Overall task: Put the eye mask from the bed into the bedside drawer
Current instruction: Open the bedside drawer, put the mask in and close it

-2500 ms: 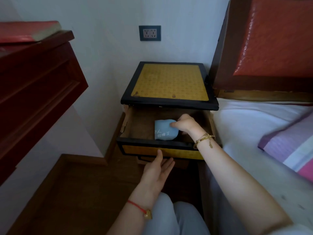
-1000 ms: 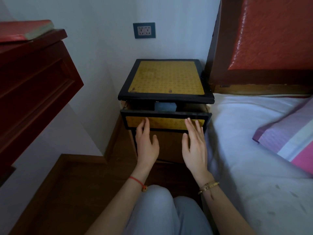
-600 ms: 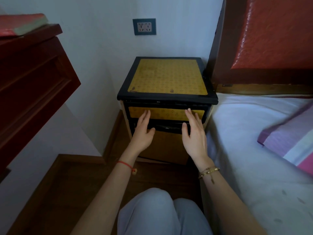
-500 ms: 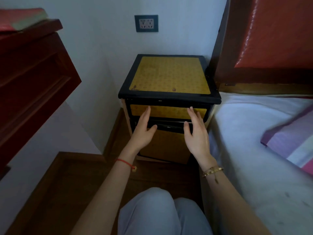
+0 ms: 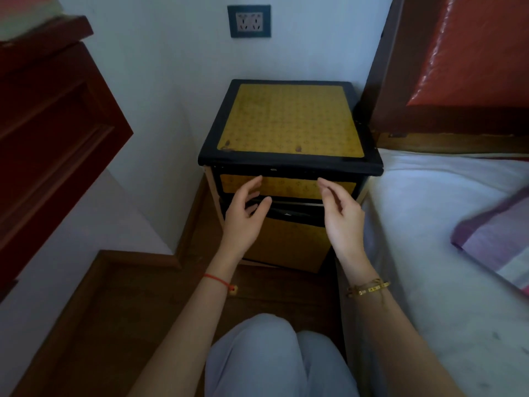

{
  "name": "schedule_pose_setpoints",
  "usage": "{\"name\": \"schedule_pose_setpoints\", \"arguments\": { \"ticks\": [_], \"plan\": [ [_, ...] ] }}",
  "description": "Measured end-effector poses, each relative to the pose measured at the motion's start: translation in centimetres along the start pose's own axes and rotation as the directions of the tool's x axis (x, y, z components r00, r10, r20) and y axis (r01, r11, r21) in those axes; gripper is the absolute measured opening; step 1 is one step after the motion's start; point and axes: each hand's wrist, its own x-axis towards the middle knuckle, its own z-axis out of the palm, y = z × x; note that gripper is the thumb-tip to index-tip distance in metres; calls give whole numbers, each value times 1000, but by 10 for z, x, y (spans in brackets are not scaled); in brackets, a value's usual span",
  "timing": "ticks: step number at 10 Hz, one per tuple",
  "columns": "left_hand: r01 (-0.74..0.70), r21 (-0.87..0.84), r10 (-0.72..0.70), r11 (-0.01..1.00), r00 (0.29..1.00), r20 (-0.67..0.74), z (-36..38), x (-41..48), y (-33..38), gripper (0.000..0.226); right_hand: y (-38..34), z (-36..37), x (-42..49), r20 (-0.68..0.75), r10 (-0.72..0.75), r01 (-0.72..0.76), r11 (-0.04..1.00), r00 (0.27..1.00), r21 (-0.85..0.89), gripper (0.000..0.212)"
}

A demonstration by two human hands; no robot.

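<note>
**Drawer shut, hands in front of it**

Hands first, going left to right. The left hand [image 5: 243, 216] is up in front of the small bedside table [image 5: 289, 121]. Its fingers are spread a bit and hold nothing. One fingertip is close to the yellow front of the drawer [image 5: 286, 186] — I cannot tell if it touches. The right hand [image 5: 340, 216] is just beside it, near the drawer's right end. Its fingers are loose and a little bent, and it holds nothing too.

The drawer looks pushed all the way in under the black top. No eye mask can be seen anywhere, not in a hand and not on the white bed [image 5: 446, 224] to the right. So it is likely inside the shut drawer, but that is a guess — nothing inside can be seen.

The job looks about done. The next move only needs the hands to come away, or give one last soft push if the drawer is not fully in.
</note>
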Motion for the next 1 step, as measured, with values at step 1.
{"name": "schedule_pose_setpoints", "arguments": {
  "ticks": [1],
  "plan": [
    [24, -63, -25, 998, 1000, -11, -2, -3, 21, 44, -22, -2, 6, 15, 92, -92, 995, 996, 47, 32]
  ]
}}
